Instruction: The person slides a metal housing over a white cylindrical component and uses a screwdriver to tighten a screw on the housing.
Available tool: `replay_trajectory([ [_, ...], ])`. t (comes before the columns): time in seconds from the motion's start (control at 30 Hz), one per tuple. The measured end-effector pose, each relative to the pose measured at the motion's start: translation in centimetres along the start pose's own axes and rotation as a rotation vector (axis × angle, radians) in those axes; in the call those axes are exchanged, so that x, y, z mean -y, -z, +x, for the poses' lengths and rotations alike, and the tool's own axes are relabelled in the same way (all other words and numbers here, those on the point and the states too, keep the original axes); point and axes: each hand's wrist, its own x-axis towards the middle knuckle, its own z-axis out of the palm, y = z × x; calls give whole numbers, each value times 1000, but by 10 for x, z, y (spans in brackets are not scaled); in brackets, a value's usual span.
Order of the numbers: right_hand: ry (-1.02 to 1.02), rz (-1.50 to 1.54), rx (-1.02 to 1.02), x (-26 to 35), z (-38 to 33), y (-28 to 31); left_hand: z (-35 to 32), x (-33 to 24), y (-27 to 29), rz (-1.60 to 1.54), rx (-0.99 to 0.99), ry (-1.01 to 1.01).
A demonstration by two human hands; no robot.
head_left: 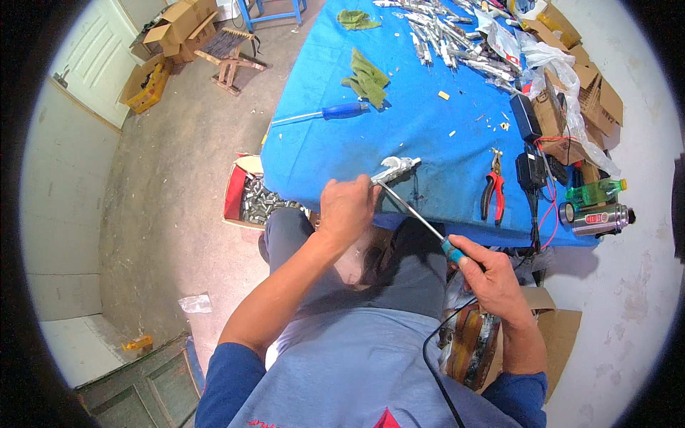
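My left hand (346, 207) is closed around one end of a whitish, elongated part (396, 169) at the near edge of the blue-covered table (314, 160). The part's far end, with a curved white piece, sticks out beyond my fingers and lies over a dark stain on the cloth. In my right hand (492, 274) is a screwdriver (421, 216) with a teal handle. Its long metal shaft slants up to the left, and the tip meets the part beside my left fingers. The exact contact spot is too small to make out.
Red-handled pliers (492, 189) lie to the right, near black power adapters (528, 167), a green bottle (596, 191) and a steel flask (599, 220). Farther off are a blue-handled screwdriver (342, 111), a green rag (367, 78) and piled whitish parts (457, 43). A box (234, 192) of small metal pieces stands left.
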Motion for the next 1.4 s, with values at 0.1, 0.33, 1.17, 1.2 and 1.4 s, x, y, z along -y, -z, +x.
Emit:
replay_trajectory([
  [0.1, -71, -21, 44, 16, 5, 12, 0, 0, 1, 4, -2, -13],
  [0.33, -122, -70, 100, 31, 12, 31, -4, -4, 1, -26, 4, -45],
  [1.17, 14, -323, 117, 54, 3, 34, -48, 0, -41, -308, -15, 149],
  [1.2, 41, -361, 110, 54, 3, 34, -51, -1, -42, -269, -21, 112],
  [1.4, 132, -470, 130, 62, 10, 38, -53, -3, -43, -238, -1, 62],
])
